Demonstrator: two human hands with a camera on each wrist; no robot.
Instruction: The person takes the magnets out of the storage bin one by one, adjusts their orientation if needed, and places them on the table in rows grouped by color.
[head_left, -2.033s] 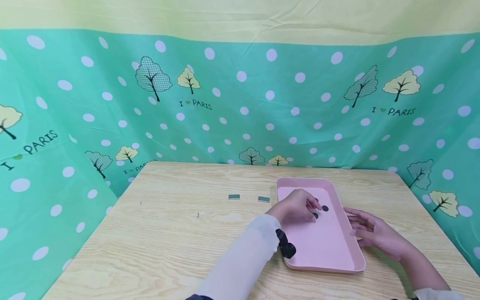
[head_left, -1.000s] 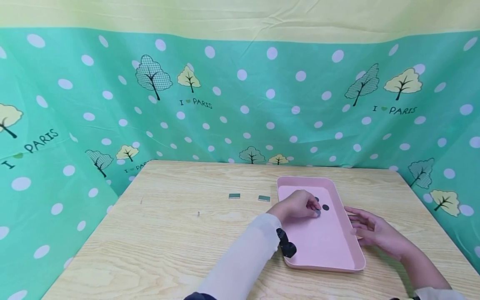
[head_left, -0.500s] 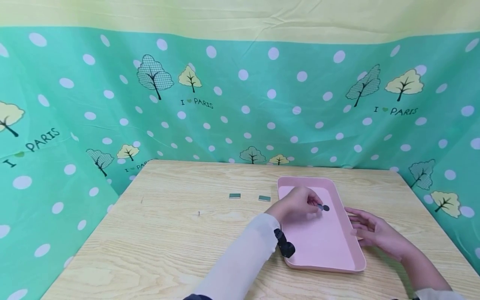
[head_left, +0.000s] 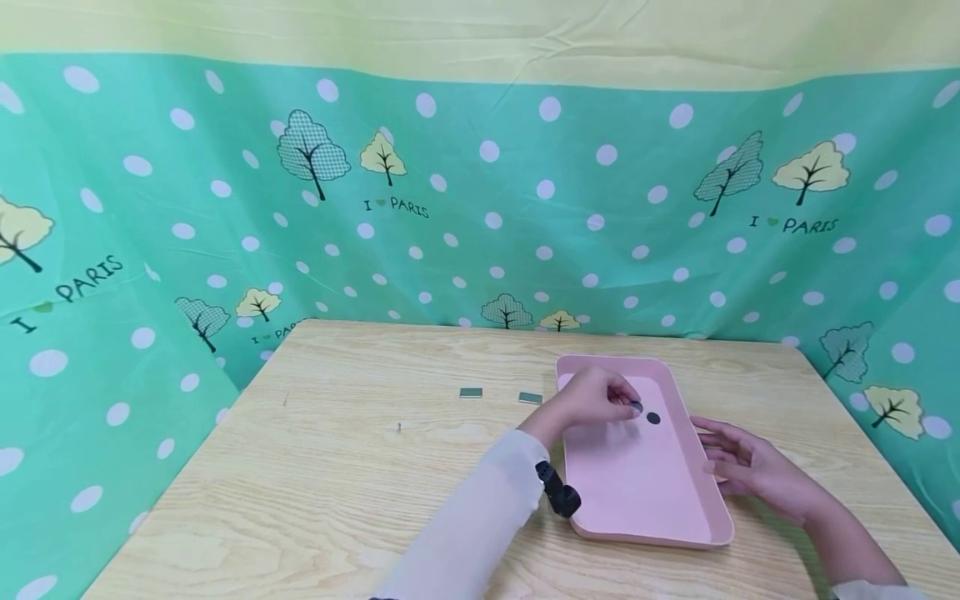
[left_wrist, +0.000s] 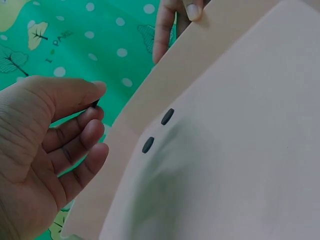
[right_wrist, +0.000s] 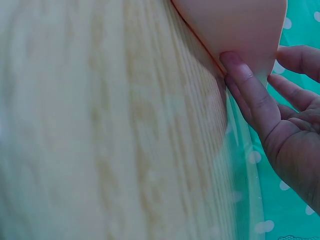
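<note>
My left hand (head_left: 600, 396) is over the pink tray (head_left: 637, 492), pinching a small dark disc (left_wrist: 95, 104) between thumb and forefinger. Only a sliver of that disc shows in the left wrist view. Two more black discs lie on the tray floor: one disc (left_wrist: 167, 116) and, close by, another disc (left_wrist: 148, 145). In the head view, one of these discs (head_left: 653, 418) shows just right of my left fingertips. My right hand (head_left: 757, 467) is at the tray's outer right wall. Its thumb touches that wall in the right wrist view, with the fingers extended near the rim.
Left of the tray, two small flat grey-green rectangular pieces, one piece (head_left: 471, 392) and a second piece (head_left: 530, 398), lie on the wooden table (head_left: 337, 500). A tiny thin upright object (head_left: 399, 427) is farther left. A green dotted curtain (head_left: 480, 200) hangs behind.
My left hand has picked a disc off the tray floor and lifted it, moving slightly away toward the tray's back. My right hand has stayed at the tray's side.
</note>
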